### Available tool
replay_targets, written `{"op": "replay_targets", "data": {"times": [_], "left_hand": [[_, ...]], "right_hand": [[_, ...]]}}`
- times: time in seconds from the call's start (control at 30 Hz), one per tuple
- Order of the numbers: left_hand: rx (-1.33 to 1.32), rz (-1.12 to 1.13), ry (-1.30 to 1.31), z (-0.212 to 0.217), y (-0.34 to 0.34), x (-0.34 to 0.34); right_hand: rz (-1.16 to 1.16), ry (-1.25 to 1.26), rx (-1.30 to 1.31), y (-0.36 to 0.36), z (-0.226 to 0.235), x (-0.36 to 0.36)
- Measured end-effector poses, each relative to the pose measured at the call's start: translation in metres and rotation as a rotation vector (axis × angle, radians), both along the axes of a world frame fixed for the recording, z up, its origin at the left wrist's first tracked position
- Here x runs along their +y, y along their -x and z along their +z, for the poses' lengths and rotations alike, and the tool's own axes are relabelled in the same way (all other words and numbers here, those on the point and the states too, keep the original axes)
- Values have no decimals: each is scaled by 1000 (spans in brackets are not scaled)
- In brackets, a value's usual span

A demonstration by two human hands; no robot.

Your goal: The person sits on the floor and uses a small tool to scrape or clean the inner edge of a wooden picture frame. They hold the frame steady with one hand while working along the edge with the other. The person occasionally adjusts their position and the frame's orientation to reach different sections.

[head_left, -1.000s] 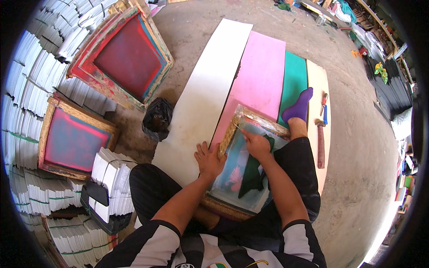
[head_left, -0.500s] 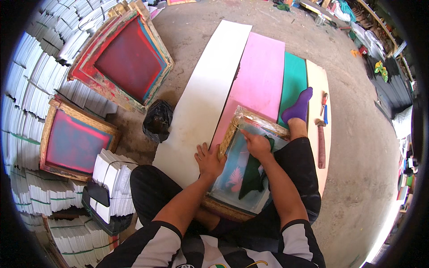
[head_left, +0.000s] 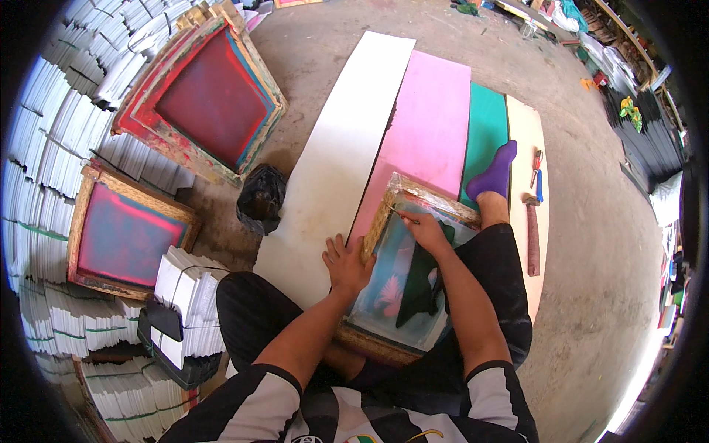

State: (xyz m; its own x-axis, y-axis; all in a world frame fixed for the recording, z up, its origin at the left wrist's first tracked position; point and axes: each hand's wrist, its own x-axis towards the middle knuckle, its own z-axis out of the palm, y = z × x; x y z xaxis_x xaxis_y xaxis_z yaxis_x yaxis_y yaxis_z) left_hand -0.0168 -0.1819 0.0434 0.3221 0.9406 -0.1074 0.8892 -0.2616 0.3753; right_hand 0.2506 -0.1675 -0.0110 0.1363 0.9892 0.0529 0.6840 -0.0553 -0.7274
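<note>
A wooden screen-printing frame [head_left: 377, 230] lies tilted across my lap, with pale blue mesh and a pink leaf-like print [head_left: 389, 295] inside it. My left hand [head_left: 348, 267] is at its left side, fingers spread over the white board and thumb against the wood. Inside the far left corner, my right hand [head_left: 427, 232] is closed around a slim tool with a thin metal tip [head_left: 399, 212]; its exact kind is too small to tell. The tip meets the frame's inner edge. A dark green cloth [head_left: 419, 284] lies on the mesh under my right forearm.
White, pink, green and cream boards [head_left: 432, 111] spread beneath me. On the cream one lie a hammer [head_left: 532, 236], a red-handled screwdriver [head_left: 536, 168] and a blue tool [head_left: 540, 186]. Leftward are a black plastic bag [head_left: 261, 199], more screen frames [head_left: 133, 229] and tied paper stacks [head_left: 188, 303].
My right hand has shifted slightly, and the tool's tip has moved a little along the frame's corner. My left hand stays in place.
</note>
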Motion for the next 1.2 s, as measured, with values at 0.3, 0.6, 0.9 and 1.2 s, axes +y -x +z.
{"op": "replay_targets", "data": {"times": [0.3,0.6,0.9,1.2], "left_hand": [[26,34,-4,-6,11,1],[21,44,-37,-8,15,0],[33,46,-29,-5,8,0],[32,65,0,-8,11,2]], "right_hand": [[-163,432,550,25,37,5],[-223,592,724,44,73,12],[-140,375,445,32,53,-7],[-105,290,-161,64,87,-19]]}}
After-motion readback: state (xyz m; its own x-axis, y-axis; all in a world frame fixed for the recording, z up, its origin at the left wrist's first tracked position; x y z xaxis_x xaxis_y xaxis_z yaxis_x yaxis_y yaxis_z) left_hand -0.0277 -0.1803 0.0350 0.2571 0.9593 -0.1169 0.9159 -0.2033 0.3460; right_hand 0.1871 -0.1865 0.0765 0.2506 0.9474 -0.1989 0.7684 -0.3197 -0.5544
